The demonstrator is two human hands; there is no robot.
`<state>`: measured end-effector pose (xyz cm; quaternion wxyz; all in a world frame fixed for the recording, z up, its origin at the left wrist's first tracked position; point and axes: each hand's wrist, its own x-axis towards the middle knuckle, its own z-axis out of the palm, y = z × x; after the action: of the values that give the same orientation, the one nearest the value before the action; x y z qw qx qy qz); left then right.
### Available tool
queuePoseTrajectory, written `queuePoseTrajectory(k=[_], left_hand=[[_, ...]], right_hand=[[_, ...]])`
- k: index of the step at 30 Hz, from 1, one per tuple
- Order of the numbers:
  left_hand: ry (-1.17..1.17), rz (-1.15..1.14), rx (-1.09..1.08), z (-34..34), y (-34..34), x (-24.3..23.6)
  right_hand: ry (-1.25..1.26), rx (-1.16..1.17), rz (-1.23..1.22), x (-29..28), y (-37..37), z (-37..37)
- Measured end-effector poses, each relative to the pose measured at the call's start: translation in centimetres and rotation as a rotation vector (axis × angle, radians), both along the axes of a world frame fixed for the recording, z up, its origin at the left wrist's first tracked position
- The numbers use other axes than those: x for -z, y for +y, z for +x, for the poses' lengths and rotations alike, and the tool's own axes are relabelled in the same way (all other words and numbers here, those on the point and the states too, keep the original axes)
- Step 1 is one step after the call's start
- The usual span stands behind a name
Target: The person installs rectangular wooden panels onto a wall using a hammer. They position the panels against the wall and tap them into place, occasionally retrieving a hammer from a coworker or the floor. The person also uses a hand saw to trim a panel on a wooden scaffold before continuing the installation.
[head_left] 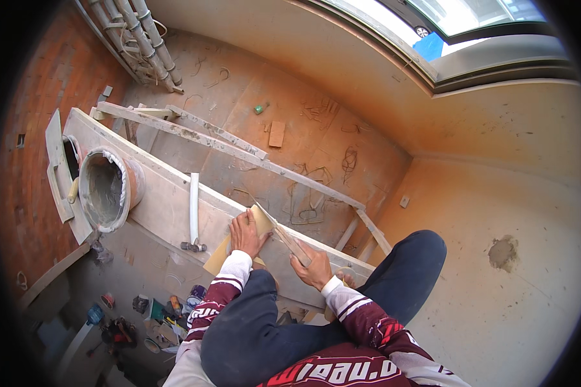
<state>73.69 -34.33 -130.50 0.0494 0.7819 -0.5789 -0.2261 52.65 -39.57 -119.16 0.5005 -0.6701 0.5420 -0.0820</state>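
My left hand [245, 233] grips a pale yellow sheet, perhaps sandpaper [262, 219], bent up at the plank's edge; more yellow sheet [215, 257] lies under my left wrist. My right hand [310, 266] holds a flat wooden strip [288, 240] against that sheet, its end near my left fingers. I sit with bent knees on a raised pale plank [161, 213]. A hammer [194, 209] with a white handle lies left of my hands. Beyond it a bucket with a mortar-coated inside [104, 188] sits tipped toward me, with a roller-like yellow piece [73, 189] at its left.
Wooden rails [226, 155] run beside the plank. Far below are a floor with wire offcuts, a small board [277, 133] and a green object [259, 109]. Poles [155, 45] lean top left. An open window [465, 39] is top right; tools and containers [126, 329] lie below left.
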Motion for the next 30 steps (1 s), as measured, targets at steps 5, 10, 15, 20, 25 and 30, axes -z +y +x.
queuePoseTrajectory(k=[5,10,15,20,25,30], left_hand=[[0.055,-0.037,-0.024,0.0,0.5,-0.7],[0.009,0.010,-0.029,-0.1,0.6,0.1],[-0.016,0.023,-0.005,0.0,0.7,0.0],[-0.071,-0.036,0.030,-0.3,0.0,0.7],[-0.022,0.014,0.018,0.0,0.3,0.4],[0.009,0.027,-0.003,-0.1,-0.2,0.2]], right_hand=[[0.043,-0.052,-0.079,-0.9,0.7,1.2],[-0.029,-0.003,-0.038,0.8,1.3,0.1],[0.012,-0.021,-0.080,-1.5,0.7,1.8],[-0.099,0.078,-0.004,0.6,0.9,-0.3],[0.140,-0.124,0.048,-3.4,-1.3,2.1],[0.016,0.106,0.189,-3.6,-0.3,-1.8]])
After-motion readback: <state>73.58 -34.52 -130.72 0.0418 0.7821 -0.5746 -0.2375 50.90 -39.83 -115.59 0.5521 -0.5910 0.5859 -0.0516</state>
